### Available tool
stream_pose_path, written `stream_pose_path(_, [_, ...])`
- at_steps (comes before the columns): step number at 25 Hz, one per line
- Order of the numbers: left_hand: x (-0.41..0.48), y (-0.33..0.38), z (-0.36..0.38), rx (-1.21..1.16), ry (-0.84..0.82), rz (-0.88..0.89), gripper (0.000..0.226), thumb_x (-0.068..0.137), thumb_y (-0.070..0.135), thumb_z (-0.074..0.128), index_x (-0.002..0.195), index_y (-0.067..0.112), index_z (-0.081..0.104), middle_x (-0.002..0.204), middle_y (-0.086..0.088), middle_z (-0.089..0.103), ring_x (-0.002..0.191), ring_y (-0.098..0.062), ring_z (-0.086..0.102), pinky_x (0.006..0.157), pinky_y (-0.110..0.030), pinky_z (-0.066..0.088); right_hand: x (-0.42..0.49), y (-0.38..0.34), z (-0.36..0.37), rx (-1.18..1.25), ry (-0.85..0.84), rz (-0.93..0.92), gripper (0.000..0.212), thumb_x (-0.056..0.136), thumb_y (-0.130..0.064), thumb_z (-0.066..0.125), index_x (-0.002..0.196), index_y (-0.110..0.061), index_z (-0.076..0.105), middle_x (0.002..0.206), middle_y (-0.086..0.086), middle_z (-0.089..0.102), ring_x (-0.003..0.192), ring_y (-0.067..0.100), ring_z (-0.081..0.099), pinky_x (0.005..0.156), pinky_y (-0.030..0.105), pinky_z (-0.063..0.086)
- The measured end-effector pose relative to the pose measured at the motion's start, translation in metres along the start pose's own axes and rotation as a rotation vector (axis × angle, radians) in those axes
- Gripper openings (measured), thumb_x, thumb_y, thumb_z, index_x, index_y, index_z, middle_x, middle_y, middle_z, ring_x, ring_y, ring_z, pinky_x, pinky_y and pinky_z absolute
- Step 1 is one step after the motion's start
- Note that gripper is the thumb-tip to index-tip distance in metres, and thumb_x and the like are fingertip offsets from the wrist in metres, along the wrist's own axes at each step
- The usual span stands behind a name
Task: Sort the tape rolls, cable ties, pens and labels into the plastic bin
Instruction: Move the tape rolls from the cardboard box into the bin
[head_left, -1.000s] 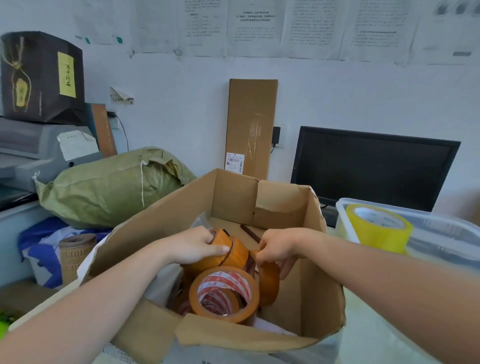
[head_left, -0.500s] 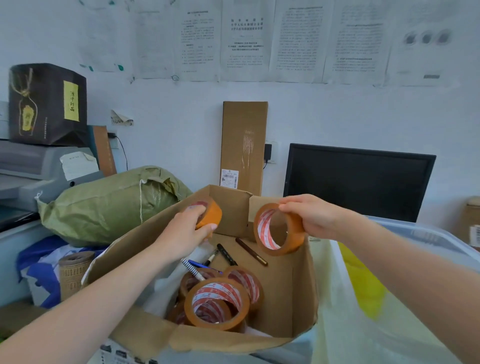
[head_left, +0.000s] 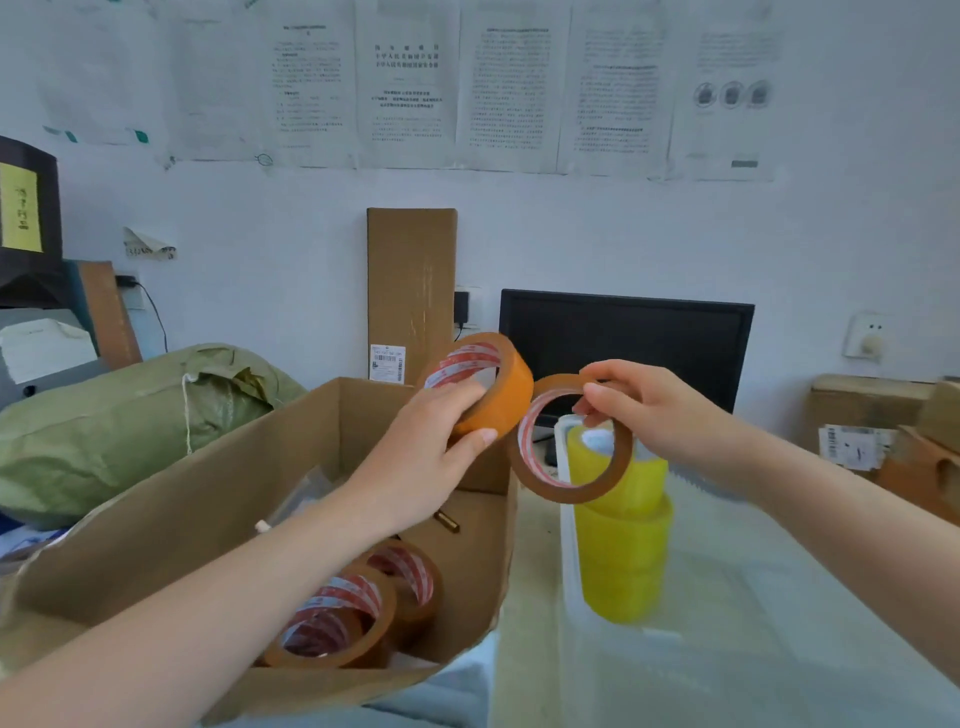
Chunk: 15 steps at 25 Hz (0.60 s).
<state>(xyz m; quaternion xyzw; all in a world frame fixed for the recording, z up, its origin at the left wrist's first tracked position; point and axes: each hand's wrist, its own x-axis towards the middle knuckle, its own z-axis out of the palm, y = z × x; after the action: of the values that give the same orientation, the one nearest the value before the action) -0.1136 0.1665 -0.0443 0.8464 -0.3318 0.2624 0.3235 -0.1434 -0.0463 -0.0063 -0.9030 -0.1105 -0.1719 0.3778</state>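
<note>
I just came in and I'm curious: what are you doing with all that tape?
A person is sorting tape into a bin. The left hand grips an orange roll, and the right hand pinches a brown roll. Both are held up in the air between the box and the bin. Other rolls lie in the box, and yellow rolls are stacked in the bin.

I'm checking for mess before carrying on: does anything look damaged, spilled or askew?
The brown cardboard box looks battered: its near right corner is bent out of shape. A small paper slip on the wall peels away. Nothing looks spilled.
</note>
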Motion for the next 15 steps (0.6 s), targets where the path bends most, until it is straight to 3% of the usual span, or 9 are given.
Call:
stream_pose_path(2, [0.010, 0.012, 0.014, -0.017, -0.022, 0.049, 0.033, 0.094, 0.028, 0.050, 0.126, 0.019, 0.052, 0.126, 0.008, 0.048, 0.118, -0.008, 0.042, 0.100, -0.026, 0.035, -0.009, 0.013, -0.015, -0.196, 0.050, -0.023, 0.028, 0.098, -0.033, 0.041, 0.113, -0.017, 0.057, 0.094, 0.001, 0.067, 0.088, 0.019, 0.063, 0.079, 0.035, 0.052])
stream_pose_path(7, [0.028, 0.042, 0.055, -0.157, -0.083, 0.056, 0.032, 0.093, 0.027, 0.053, 0.124, 0.016, 0.053, 0.114, 0.010, 0.050, 0.104, -0.005, 0.046, 0.085, -0.014, 0.036, -0.022, 0.050, -0.044, -0.645, -0.028, 0.068, 0.027, 0.099, -0.042, 0.030, 0.093, -0.026, 0.051, 0.087, 0.001, 0.065, 0.077, 0.016, 0.058, 0.072, 0.034, 0.049])
stream_pose_path(9, [0.039, 0.047, 0.076, -0.192, -0.102, 0.001, 0.036, 0.093, 0.027, 0.053, 0.128, 0.016, 0.051, 0.119, 0.005, 0.054, 0.110, -0.012, 0.051, 0.090, -0.019, 0.040, -0.024, 0.062, -0.050, -0.736, -0.149, 0.144, 0.033, 0.099, -0.043, 0.030, 0.096, -0.021, 0.054, 0.088, 0.002, 0.064, 0.079, 0.017, 0.059, 0.074, 0.031, 0.049])
stream_pose_path(12, [0.059, 0.055, 0.102, -0.200, -0.127, -0.129, 0.045, 0.094, 0.028, 0.052, 0.137, 0.017, 0.043, 0.136, -0.002, 0.050, 0.125, -0.021, 0.048, 0.104, -0.037, 0.042, -0.019, 0.076, -0.049, -0.812, -0.378, 0.258, 0.042, 0.100, -0.042, 0.029, 0.104, -0.012, 0.058, 0.088, 0.004, 0.059, 0.079, 0.015, 0.056, 0.071, 0.025, 0.044])
stream_pose_path(15, [0.068, 0.062, 0.121, -0.180, -0.167, -0.157, 0.051, 0.096, 0.028, 0.048, 0.144, 0.020, 0.033, 0.146, -0.001, 0.041, 0.132, -0.022, 0.041, 0.108, -0.037, 0.036, -0.007, 0.091, -0.037, -0.807, -0.624, 0.398, 0.037, 0.100, -0.039, 0.033, 0.108, -0.008, 0.052, 0.077, 0.001, 0.054, 0.066, 0.013, 0.056, 0.058, 0.018, 0.045])
